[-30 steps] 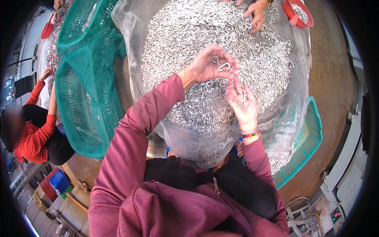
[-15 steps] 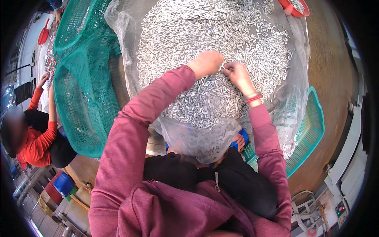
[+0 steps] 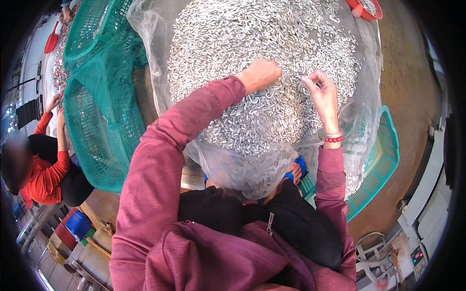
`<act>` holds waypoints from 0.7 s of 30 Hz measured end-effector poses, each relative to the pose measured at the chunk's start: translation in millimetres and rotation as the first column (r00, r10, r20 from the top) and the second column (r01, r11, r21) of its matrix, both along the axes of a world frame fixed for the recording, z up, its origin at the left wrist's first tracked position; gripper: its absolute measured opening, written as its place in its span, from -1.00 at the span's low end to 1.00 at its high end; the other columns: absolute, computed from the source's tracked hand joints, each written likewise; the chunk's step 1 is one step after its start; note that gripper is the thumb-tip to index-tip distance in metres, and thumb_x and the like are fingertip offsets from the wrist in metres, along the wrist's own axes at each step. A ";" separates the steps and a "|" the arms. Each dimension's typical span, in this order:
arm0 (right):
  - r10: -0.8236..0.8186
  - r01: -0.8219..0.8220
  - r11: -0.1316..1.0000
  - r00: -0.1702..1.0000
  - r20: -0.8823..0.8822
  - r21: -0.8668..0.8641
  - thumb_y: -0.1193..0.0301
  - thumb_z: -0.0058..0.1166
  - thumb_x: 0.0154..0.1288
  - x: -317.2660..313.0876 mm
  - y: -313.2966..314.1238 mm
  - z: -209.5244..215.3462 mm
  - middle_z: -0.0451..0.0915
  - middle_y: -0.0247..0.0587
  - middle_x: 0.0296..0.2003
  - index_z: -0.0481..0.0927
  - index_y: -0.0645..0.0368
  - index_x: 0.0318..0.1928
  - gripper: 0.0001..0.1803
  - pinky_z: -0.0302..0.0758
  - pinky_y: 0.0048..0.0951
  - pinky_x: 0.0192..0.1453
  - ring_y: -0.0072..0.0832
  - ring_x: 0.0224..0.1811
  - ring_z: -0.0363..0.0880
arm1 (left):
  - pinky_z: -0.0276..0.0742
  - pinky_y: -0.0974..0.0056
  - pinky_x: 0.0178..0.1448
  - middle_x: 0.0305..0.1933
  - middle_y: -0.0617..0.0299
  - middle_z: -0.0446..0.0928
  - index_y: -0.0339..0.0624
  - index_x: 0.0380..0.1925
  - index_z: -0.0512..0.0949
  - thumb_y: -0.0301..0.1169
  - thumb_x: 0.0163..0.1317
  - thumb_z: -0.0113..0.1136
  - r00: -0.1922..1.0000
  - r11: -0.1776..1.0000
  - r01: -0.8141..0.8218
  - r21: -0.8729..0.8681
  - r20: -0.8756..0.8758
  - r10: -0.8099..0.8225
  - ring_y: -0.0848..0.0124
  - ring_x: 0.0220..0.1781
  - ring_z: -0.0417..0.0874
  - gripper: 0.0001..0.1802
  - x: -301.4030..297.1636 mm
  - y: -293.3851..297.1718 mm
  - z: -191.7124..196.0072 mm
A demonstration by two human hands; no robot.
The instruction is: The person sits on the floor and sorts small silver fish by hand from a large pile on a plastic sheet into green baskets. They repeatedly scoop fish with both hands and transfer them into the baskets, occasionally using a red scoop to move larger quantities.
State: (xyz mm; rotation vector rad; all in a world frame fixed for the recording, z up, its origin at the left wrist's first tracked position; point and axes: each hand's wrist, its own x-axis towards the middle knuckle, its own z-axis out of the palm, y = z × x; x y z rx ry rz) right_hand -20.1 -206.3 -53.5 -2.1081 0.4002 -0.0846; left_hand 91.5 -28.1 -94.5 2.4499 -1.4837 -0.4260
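A broad heap of small silvery pieces (image 3: 218,48) lies before me, most short and oblong, some curved like hooks. Pale sheer netting (image 3: 228,167) is spread under the heap and droops over its near edge. My left hand (image 3: 261,75) is closed, knuckles up, low over the middle of the heap; whatever its fingers hold is hidden. To its right, apart from it, my right hand (image 3: 321,89) has thumb and fingers pinched together above the pieces. Anything in that pinch is too small to make out.
Green mesh (image 3: 109,82) drapes over baskets on the left. At the right stands a turquoise basket (image 3: 381,165), and a red scoop (image 3: 359,10) lies at the far right. Beyond the green mesh, a person in an orange-red top (image 3: 46,174) works at another heap.
My right hand has moved right, away from the left hand, and turned more upright. My left hand has shifted slightly to the right, still closed.
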 end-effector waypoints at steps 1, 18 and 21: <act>-0.010 0.010 1.000 1.000 0.016 -0.003 0.44 0.32 0.11 -0.8 -2.9 3.0 0.54 -0.42 -0.54 0.61 0.21 -0.39 -0.86 0.34 -0.58 -0.29 -0.68 -0.45 0.40 | 0.59 0.05 -0.11 -0.38 -0.03 0.61 -0.31 -0.47 0.60 -0.37 0.10 0.21 1.000 0.998 0.024 0.060 -0.006 -0.023 0.01 -0.21 0.66 -0.81 2.1 -3.3 2.5; 0.021 0.141 0.094 0.989 -0.143 0.986 0.42 -0.04 0.44 -16.3 -14.2 9.2 0.37 -0.46 -0.48 0.48 0.27 -0.13 -0.85 0.04 -0.78 -0.66 -0.77 -0.60 0.19 | 0.57 0.18 -0.22 -0.43 0.04 0.62 -0.27 -0.36 0.64 -0.22 0.24 0.18 0.945 0.976 -0.129 -0.178 -0.320 0.067 0.22 -0.34 0.66 -0.70 33.3 -3.4 35.7; 0.124 0.060 -0.020 0.991 -0.057 0.998 0.35 0.00 0.43 -21.2 -3.9 -0.5 0.33 -0.44 -0.50 0.41 0.17 -0.23 -0.84 0.03 -0.76 -0.67 -0.74 -0.57 0.21 | 0.50 0.34 -0.33 -0.44 0.26 0.54 -0.23 -0.27 0.59 -0.20 0.31 0.14 0.546 0.924 -0.351 -0.155 -0.835 0.067 0.45 -0.46 0.54 -0.71 40.9 8.1 65.0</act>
